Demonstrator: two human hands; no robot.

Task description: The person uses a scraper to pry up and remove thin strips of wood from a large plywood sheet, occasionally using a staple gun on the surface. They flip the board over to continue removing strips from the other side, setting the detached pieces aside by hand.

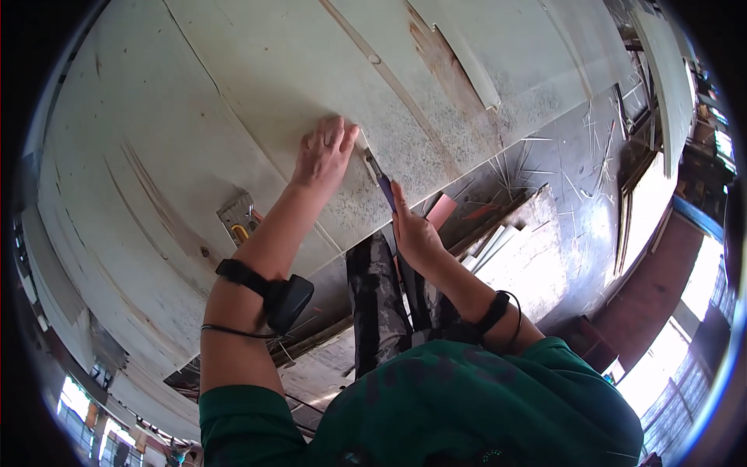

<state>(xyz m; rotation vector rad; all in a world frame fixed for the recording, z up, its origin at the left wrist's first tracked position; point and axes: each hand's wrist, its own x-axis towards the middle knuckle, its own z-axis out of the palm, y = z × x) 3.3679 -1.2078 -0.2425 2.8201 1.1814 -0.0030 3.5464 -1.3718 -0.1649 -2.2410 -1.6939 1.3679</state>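
A large pale, wood-grained sheet [268, 86] covers the work surface, with seams and brown streaks running across it. My left hand [323, 152] rests on top of it, fingers apart and slightly bent, their tips pressed to the surface. Just right of those fingers, my right hand [416, 233] is closed around the dark handle of a knife-like cutting tool [381, 177]. Its metal end points up and left and meets the sheet near a thin pale line beside my left fingertips. The tool's exact kind is unclear.
By my left forearm lies a flat metal piece [236, 218] with a yellow-handled tool [240, 232], partly hidden. A loose narrow strip [467, 66] sits on the sheet farther off. Thin offcuts litter the grey floor [572, 183] at right, near a pale board [537, 249] and a reddish-brown panel [650, 276].
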